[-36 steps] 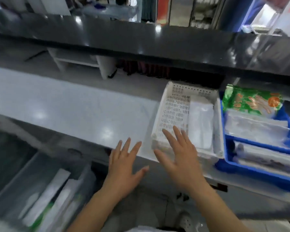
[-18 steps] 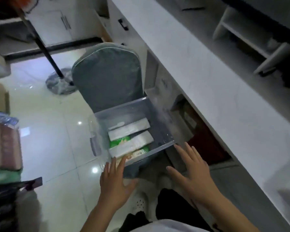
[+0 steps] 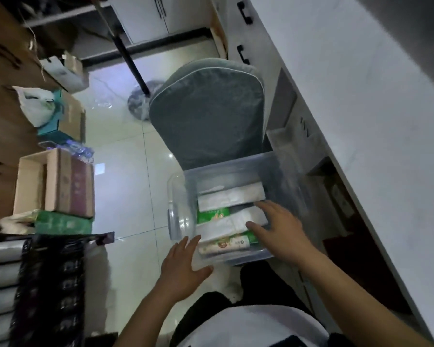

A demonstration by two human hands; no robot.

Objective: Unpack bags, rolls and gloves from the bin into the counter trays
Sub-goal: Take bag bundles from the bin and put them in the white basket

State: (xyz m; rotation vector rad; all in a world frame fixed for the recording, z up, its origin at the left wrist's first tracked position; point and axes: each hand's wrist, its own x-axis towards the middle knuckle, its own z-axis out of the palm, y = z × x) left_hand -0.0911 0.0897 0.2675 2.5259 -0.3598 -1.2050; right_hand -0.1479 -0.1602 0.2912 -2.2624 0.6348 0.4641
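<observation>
Half a second ago both hands hovered short of the clear bin (image 3: 236, 169). Now the right hand (image 3: 281, 229) is inside it, fingers straight and slightly spread over the nearer of two white packs (image 3: 223, 225); whether it touches is unclear. The left hand (image 3: 183, 266), spread flat, is at the bin's 7 o'clock corner. A green pack (image 3: 212, 216) shows at 9 o'clock and one printed pack (image 3: 223, 245) at 6; their writing is too blurred to read. The bin stands before a grey chair (image 3: 206, 113).
</observation>
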